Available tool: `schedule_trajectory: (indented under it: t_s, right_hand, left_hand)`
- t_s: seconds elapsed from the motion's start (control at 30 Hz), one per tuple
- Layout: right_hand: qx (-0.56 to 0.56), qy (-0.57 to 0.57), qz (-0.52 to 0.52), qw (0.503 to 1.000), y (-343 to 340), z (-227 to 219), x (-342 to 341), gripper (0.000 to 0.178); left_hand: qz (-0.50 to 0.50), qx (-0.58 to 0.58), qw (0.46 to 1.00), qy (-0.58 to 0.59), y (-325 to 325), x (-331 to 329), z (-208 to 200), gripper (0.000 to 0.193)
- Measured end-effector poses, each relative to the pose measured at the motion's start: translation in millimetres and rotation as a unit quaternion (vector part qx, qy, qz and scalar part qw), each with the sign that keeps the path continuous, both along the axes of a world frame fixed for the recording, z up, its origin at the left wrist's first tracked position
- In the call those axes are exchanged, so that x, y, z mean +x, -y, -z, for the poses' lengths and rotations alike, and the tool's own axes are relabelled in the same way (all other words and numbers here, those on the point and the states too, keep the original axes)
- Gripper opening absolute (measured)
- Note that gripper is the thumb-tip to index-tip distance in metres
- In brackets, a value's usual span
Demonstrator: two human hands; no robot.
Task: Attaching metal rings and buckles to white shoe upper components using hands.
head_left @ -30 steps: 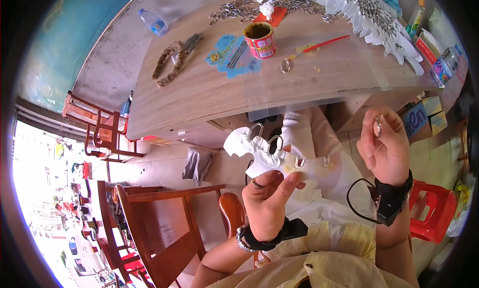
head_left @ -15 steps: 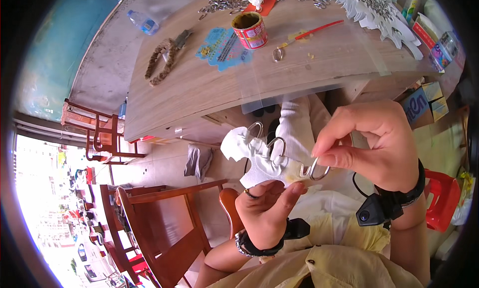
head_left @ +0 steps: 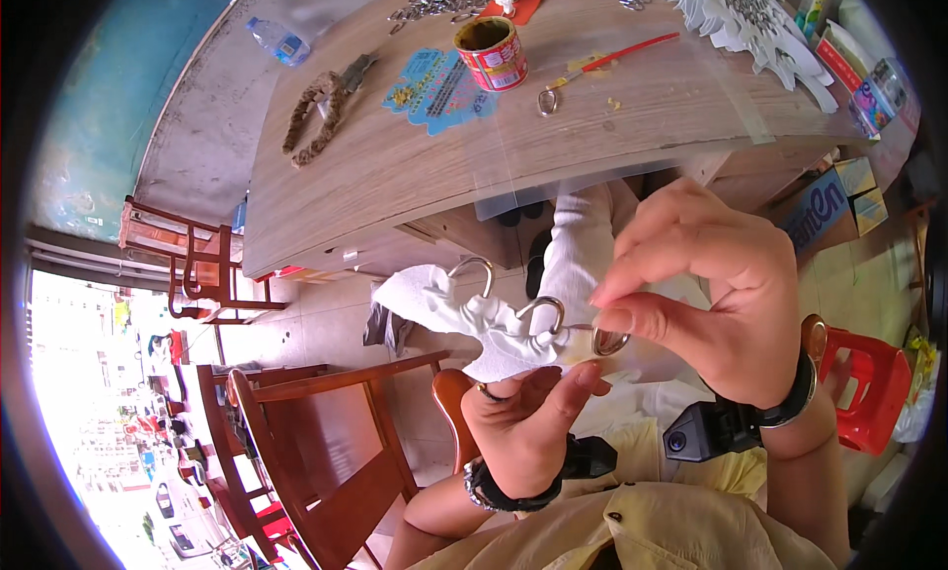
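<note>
Pinched between the thumb and fingers of my left hand [head_left: 523, 427] is a white fabric strip [head_left: 420, 299], creased along its middle and stretching out to the left. Two silver metal rings [head_left: 559, 313] stand up through its folds. At the strip's right end is another metal ring [head_left: 598, 346], gripped by the thumb and forefinger of my right hand [head_left: 716, 294]. A yellowish smear shows on the fabric beside this ring. My fingers hide part of the ring and the strip's lower edge.
Ahead, the wooden table [head_left: 375, 195] carries an open red can [head_left: 491, 62], a red-handled brush [head_left: 632, 47], a loose ring [head_left: 547, 103], a blue card [head_left: 420, 81], a braided loop [head_left: 306, 126] and piled white fabric pieces [head_left: 691, 17]. A wooden chair [head_left: 306, 461] stands left, a red stool [head_left: 869, 382] right.
My right hand has shifted left and slightly down, and its ring now lies closer to the fabric. The strip's far end has spread out leftward. My left hand has barely moved.
</note>
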State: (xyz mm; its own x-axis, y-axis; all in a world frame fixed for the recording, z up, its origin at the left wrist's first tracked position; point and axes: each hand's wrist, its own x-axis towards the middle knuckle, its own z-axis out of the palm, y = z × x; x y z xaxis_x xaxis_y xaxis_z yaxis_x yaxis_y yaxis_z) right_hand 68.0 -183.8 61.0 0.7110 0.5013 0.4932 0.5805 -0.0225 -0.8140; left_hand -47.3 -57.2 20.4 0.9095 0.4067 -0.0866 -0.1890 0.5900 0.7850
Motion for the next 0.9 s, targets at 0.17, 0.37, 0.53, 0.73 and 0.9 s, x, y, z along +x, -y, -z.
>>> schedule_trajectory:
  t_s: [0.17,0.37,0.53,0.73,0.9]
  right_hand:
    - [0.112,-0.132,0.012,0.985,3.0,-3.5,-4.6,0.016]
    - [0.076,-0.127,0.003,0.989,1.5,4.4,-5.7,0.018]
    - [0.04,-0.079,0.005,0.996,-0.9,9.5,-5.6,0.017]
    - [0.038,-0.058,0.008,0.998,-3.4,11.8,-5.0,0.016]
    - [0.022,-0.048,0.011,0.999,-2.3,11.5,-4.9,0.016]
  left_hand:
    - [-0.001,-0.006,1.0,-0.001,-2.7,0.7,2.5,0.018]
    - [0.0,-0.008,1.0,-0.028,-2.8,2.5,-4.3,0.008]
    - [-0.009,-0.016,0.999,-0.031,-0.4,1.7,-5.7,0.003]
    - [-0.014,-0.012,0.999,-0.038,-0.6,2.3,-7.1,0.007]
    - [0.001,-0.005,1.0,-0.029,-2.7,1.0,-3.2,0.015]
